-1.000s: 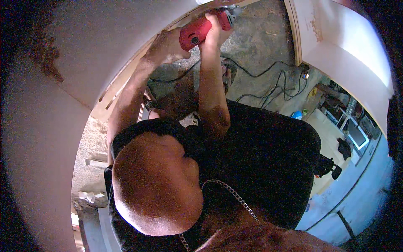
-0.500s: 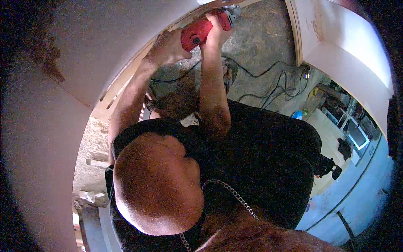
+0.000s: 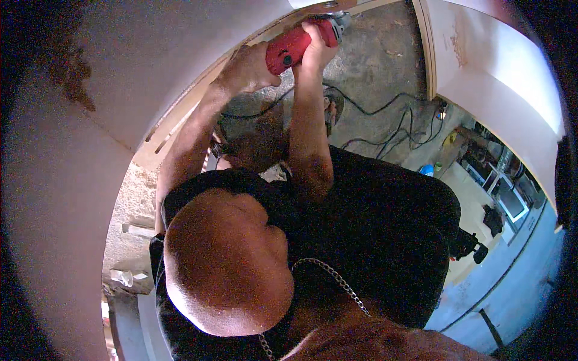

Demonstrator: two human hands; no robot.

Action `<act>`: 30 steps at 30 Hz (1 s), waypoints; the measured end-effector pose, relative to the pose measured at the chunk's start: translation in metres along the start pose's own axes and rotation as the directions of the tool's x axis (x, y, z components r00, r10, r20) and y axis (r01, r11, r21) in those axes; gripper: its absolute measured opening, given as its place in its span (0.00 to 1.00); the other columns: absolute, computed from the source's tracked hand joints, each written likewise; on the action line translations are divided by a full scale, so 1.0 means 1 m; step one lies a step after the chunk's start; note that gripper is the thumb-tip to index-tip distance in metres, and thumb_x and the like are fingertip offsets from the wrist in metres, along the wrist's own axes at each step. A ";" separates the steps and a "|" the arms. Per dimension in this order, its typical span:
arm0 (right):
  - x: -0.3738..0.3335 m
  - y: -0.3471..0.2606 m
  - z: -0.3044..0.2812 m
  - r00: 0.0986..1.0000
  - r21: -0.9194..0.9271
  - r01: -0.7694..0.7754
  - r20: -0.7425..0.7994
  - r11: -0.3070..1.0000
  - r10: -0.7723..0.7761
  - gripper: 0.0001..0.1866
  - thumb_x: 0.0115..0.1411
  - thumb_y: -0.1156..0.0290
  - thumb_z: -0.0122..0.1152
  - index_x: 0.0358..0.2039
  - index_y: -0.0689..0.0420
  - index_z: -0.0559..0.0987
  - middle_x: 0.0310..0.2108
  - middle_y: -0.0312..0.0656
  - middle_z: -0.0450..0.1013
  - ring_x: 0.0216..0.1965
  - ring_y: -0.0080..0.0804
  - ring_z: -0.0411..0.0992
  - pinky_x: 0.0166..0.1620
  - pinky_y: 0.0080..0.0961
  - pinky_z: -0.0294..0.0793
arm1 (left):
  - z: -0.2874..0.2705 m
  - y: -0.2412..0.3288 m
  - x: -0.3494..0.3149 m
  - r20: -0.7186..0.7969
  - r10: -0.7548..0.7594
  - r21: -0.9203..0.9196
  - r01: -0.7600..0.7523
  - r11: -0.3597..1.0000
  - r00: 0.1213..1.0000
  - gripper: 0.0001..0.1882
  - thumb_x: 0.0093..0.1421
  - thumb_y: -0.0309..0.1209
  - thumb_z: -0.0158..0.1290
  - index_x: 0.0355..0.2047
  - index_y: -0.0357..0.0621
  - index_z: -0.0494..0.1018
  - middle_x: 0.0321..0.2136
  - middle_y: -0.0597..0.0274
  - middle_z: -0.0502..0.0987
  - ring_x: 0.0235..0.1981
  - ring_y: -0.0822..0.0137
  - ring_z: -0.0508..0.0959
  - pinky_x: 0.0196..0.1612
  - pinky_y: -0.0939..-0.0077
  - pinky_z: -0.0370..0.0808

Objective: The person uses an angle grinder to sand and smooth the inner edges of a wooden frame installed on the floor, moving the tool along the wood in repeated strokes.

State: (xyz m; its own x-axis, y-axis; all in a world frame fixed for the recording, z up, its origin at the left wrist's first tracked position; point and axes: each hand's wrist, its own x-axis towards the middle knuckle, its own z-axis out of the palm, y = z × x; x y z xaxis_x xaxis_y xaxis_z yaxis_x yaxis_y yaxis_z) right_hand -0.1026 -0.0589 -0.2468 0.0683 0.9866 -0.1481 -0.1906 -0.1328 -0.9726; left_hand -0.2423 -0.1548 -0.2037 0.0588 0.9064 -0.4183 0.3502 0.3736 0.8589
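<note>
A red angle grinder [image 3: 289, 51] with a metal head [image 3: 342, 23] is held up at the top of the view. My left hand [image 3: 250, 67] is closed around its rear end. My right hand [image 3: 318, 51] is wrapped round its body just behind the head, thumb across the top. The head sits close to the curved edge of a pale panel [image 3: 198, 84]; whether it touches cannot be told, and the disc is mostly hidden.
Dark cable [image 3: 376, 111] loops over the rough grey floor [image 3: 379, 60]. A wooden-edged pale panel [image 3: 475, 90] stands on the right. Beyond it lie a blue-capped item [image 3: 426, 170], a white-framed dark pane [image 3: 512, 200] and assorted clutter.
The grinder and both hands have shifted slightly to the right. Both hands keep their hold.
</note>
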 end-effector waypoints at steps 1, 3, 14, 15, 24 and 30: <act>0.000 0.001 0.000 1.000 -0.005 -0.013 -0.011 1.000 0.013 0.08 0.54 0.78 0.66 0.35 0.61 0.81 0.35 0.41 0.79 0.37 0.33 0.76 0.43 0.33 0.75 | -0.001 0.001 -0.001 0.027 -0.045 -0.030 0.046 0.998 0.999 0.31 0.36 0.39 0.67 0.41 0.37 0.76 0.30 0.44 0.82 0.33 0.46 0.83 0.45 0.57 0.80; 0.000 0.003 0.001 0.998 0.102 0.017 0.063 0.995 -0.024 0.07 0.53 0.77 0.66 0.34 0.61 0.81 0.35 0.41 0.79 0.36 0.34 0.76 0.43 0.33 0.75 | 0.001 0.000 0.000 0.049 -0.104 -0.042 0.106 0.993 0.993 0.33 0.37 0.39 0.69 0.44 0.38 0.76 0.31 0.44 0.82 0.33 0.47 0.83 0.44 0.56 0.80; -0.013 -0.017 0.029 0.990 0.115 -0.001 -0.137 0.993 0.017 0.23 0.44 0.81 0.70 0.44 0.62 0.77 0.39 0.42 0.77 0.37 0.39 0.78 0.43 0.37 0.82 | 0.011 -0.018 0.003 -0.114 0.114 0.087 -0.105 0.991 0.987 0.25 0.37 0.37 0.65 0.36 0.35 0.77 0.23 0.47 0.81 0.26 0.50 0.83 0.40 0.58 0.82; -0.015 -0.016 0.028 0.992 0.083 -0.015 -0.121 0.996 0.025 0.20 0.46 0.80 0.69 0.42 0.62 0.78 0.38 0.42 0.77 0.37 0.38 0.77 0.42 0.36 0.81 | 0.011 -0.020 0.003 -0.085 0.087 0.049 -0.083 0.995 0.993 0.25 0.37 0.37 0.65 0.36 0.36 0.77 0.22 0.48 0.81 0.25 0.50 0.83 0.40 0.58 0.82; -0.005 -0.011 0.011 0.996 -0.016 0.024 0.085 1.000 -0.023 0.08 0.52 0.79 0.66 0.34 0.63 0.80 0.34 0.42 0.78 0.34 0.35 0.76 0.41 0.34 0.76 | 0.005 -0.013 0.004 0.003 0.029 0.016 -0.029 0.999 1.000 0.25 0.38 0.38 0.66 0.37 0.41 0.77 0.19 0.52 0.80 0.18 0.56 0.81 0.32 0.60 0.81; -0.001 -0.008 0.010 0.996 -0.028 0.073 0.042 0.997 -0.072 0.09 0.52 0.78 0.67 0.35 0.63 0.80 0.35 0.41 0.78 0.36 0.35 0.76 0.42 0.35 0.76 | -0.018 -0.001 0.001 0.206 0.017 -0.125 0.009 0.992 0.978 0.24 0.38 0.40 0.66 0.35 0.40 0.78 0.20 0.50 0.80 0.21 0.55 0.82 0.35 0.60 0.81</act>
State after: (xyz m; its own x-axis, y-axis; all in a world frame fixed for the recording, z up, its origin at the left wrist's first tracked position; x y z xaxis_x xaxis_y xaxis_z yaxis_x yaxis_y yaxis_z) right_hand -0.1106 -0.0582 -0.2366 0.0403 0.9968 -0.0697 -0.1580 -0.0626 -0.9855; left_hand -0.2590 -0.1508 -0.1997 0.2561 0.8527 -0.4554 0.2307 0.4035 0.8854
